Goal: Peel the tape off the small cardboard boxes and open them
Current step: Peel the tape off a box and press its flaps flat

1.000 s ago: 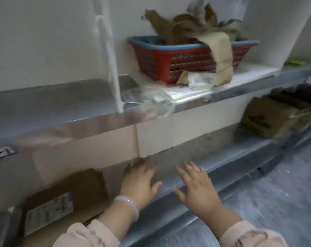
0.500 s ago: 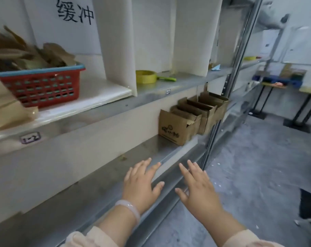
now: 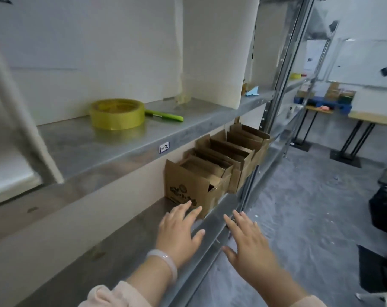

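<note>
Since half a second ago the view has swung right along the rack and closed in: the red basket is out of sight, and the row of boxes (image 3: pixel 232 156), then well ahead, now begins right at the left fingertips. Taking the nearest box (image 3: pixel 188 185) as the marker, the lower shelf (image 3: pixel 126 244) runs under it and back towards the person, its bare metal a place to work. The upper shelf (image 3: pixel 95 142) hangs over it and probably forces a low, flat reach. The other boxes stand packed behind it in a line towards the steel post (image 3: pixel 283 85), most with flaps up, so they look already opened. Whether the nearest one has tape left, I cannot tell. The left hand (image 3: pixel 179 231) is spread wide and flat, holding nothing, its fingertips at the box's lower front face; actual touch is unclear. The right hand (image 3: pixel 250 242), also wide and holding nothing, hovers beyond the shelf edge to the box's right, likely ready to take its far side. Above and left of the box, a yellow tape roll (image 3: pixel 117 114) and a green pen (image 3: pixel 166 116) lie on the upper shelf, and a small label (image 3: pixel 164 148) marks that shelf's edge just above the box.
</note>
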The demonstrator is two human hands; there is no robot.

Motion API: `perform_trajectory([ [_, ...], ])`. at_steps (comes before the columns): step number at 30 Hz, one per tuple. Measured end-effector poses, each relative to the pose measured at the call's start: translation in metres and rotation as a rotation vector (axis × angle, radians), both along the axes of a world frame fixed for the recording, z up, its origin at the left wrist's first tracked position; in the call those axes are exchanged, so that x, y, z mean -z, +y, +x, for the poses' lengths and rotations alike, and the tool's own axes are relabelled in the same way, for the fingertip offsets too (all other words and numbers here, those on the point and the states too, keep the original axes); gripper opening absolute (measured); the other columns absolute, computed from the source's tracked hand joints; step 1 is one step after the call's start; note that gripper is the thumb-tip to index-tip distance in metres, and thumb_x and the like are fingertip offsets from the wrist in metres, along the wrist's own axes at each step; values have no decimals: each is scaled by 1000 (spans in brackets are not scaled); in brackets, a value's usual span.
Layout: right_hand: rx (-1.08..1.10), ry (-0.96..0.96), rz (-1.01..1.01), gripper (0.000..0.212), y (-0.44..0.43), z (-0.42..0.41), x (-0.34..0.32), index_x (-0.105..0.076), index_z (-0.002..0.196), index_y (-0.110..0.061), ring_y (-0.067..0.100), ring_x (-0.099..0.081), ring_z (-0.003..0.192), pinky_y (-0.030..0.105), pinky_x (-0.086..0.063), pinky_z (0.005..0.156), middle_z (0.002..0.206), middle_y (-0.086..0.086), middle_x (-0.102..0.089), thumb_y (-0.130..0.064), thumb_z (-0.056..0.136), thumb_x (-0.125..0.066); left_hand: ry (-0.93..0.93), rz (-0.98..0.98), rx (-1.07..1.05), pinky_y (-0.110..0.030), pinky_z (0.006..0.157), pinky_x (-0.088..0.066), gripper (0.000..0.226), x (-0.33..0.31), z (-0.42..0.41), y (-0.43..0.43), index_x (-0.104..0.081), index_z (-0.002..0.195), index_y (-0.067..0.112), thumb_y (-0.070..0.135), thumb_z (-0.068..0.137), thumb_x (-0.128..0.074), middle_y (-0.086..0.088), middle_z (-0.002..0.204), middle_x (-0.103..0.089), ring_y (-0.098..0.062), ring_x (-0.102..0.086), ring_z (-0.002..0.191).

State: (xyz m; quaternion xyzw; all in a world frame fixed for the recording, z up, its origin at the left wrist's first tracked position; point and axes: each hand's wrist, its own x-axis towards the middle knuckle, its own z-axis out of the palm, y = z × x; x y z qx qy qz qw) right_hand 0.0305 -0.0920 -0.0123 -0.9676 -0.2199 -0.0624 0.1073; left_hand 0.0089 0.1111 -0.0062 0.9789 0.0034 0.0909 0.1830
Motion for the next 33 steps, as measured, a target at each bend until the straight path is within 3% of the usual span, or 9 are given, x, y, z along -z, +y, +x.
perform_trajectory([
  [5, 38, 14, 32, 73, 1, 67, 1, -3, 151, -36, 11, 6, 147, 29, 10, 114, 160, -10, 1, -47, 94, -47, -7, -3, 37, -39, 116, -20, 59, -12, 73, -3, -25, 146, 42, 46, 92, -47, 11, 158, -15, -13, -11, 145],
  [10, -33, 39, 96, 76, 1, 116, 10, -4, 151, -35, 12, -2, 147, 28, -1, 117, 160, -8, -3, -41, 93, -52, -31, 168, 119, -42, 115, -19, 63, -18, 124, -15, -21, 147, 39, 40, 91, -51, 10, 159, -11, -14, -2, 147],
  [12, -73, 20, 131, 76, 1, 142, 10, -8, 151, -35, 13, -7, 147, 28, -6, 117, 160, -7, -7, -34, 92, -56, -9, 269, 138, -44, 117, -10, 66, -20, 142, -16, -20, 148, 36, 37, 91, -54, 9, 158, -15, -16, -2, 147],
  [14, -133, -19, 124, 76, 0, 168, 9, -12, 151, -35, 15, -12, 146, 29, -10, 116, 159, -5, -11, -28, 90, -58, 21, 373, 149, -44, 118, -4, 66, -20, 155, -15, -25, 147, 33, 36, 89, -57, 5, 149, -33, -20, -16, 143],
  [17, -239, -59, 147, 75, 0, 202, 6, -30, 145, -33, 19, -28, 141, 36, -26, 113, 154, -2, -27, -20, 82, -68, 4, 382, 74, -39, 115, -16, 51, -19, 163, -19, -47, 136, 29, 40, 87, -58, -1, 117, -57, -24, -42, 120],
  [22, -478, -151, 263, 25, 16, 254, -5, -67, 104, -26, 17, -58, 105, 37, -51, 92, 106, -6, -62, -23, 80, -70, 59, 342, -104, -32, 79, -34, 30, -31, 170, -26, -66, 100, 27, 48, 90, -48, 5, 90, -64, -20, -52, 94],
  [25, -701, -156, 333, 16, 28, 271, -18, -69, 99, -27, 14, -57, 97, 35, -51, 87, 95, -9, -62, -29, 84, -62, 149, 174, -205, -30, 71, -47, 28, -41, 168, -20, -66, 94, 27, 48, 88, -49, 7, 84, -65, -14, -58, 80],
  [28, -884, -118, 445, 22, 44, 277, -33, -69, 105, -23, 13, -58, 95, 30, -53, 82, 98, -6, -62, -25, 84, -66, 248, -6, -339, -30, 67, -50, 24, -56, 163, -20, -64, 94, 26, 47, 90, -52, 7, 81, -64, -11, -58, 74],
  [33, -856, 19, 607, 49, 63, 276, -62, -52, 131, -32, 14, -51, 112, 27, -46, 95, 118, -1, -56, -33, 84, -66, -12, -344, -548, -28, 71, -50, 13, -73, 135, -18, -63, 86, 28, 39, 91, -56, 8, 78, -66, -7, -61, 75],
])
